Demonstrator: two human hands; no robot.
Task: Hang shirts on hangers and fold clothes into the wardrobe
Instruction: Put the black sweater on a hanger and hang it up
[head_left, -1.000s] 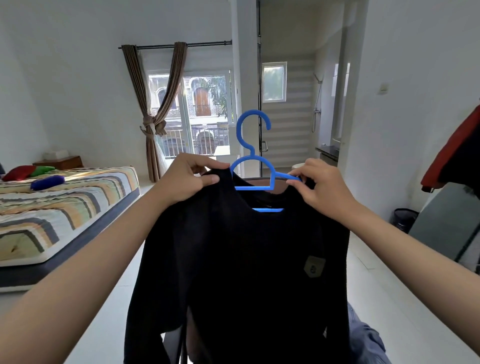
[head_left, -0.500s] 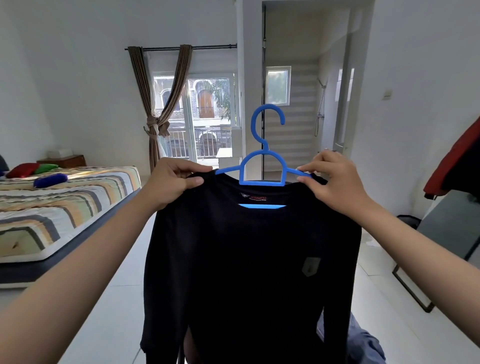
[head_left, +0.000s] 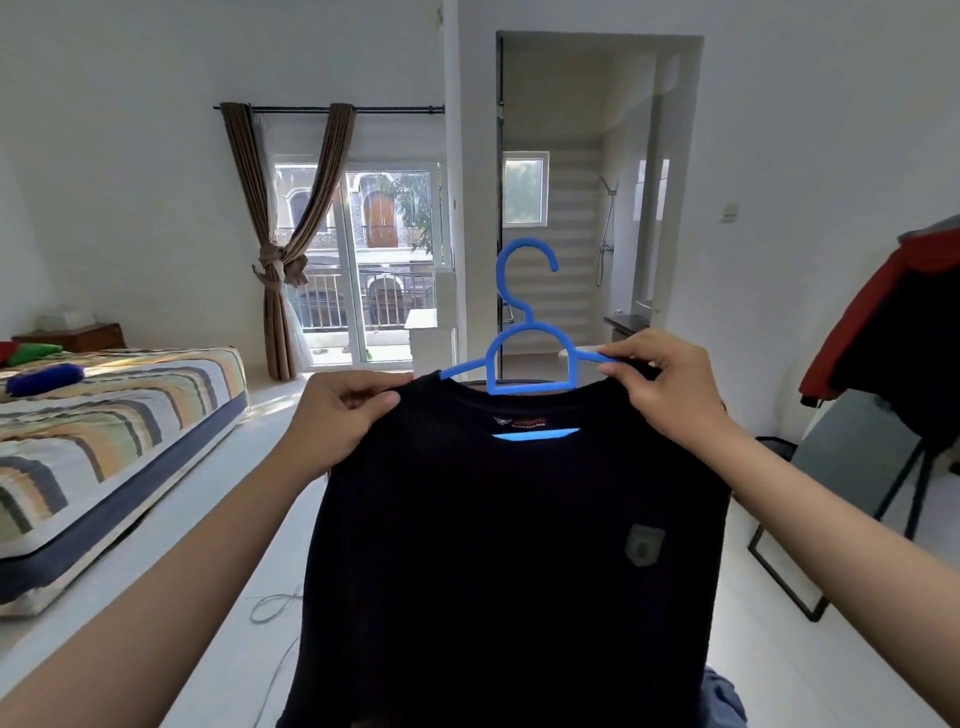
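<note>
Nearest the camera, two bare forearms reach forward and hold up a black long-sleeved cotton shirt, which hangs flat and facing the person, its hem out of view below. The left hand pinches the shirt's left shoulder between thumb and curled fingers; the right hand pinches the right shoulder, its fingertips also on the arm of the blue plastic hanger. The hanger sits inside the neck opening, its long axis running level from hand to hand, its hook upright and midway between them, just above the collar. Both hands are about equally near the hook, so either could likely let go of the fabric and take the hanger's neck for carrying. Farther off, a bed with a striped cover lies to the left, and dark and red garments hang at the right edge. No wardrobe is in view.
</note>
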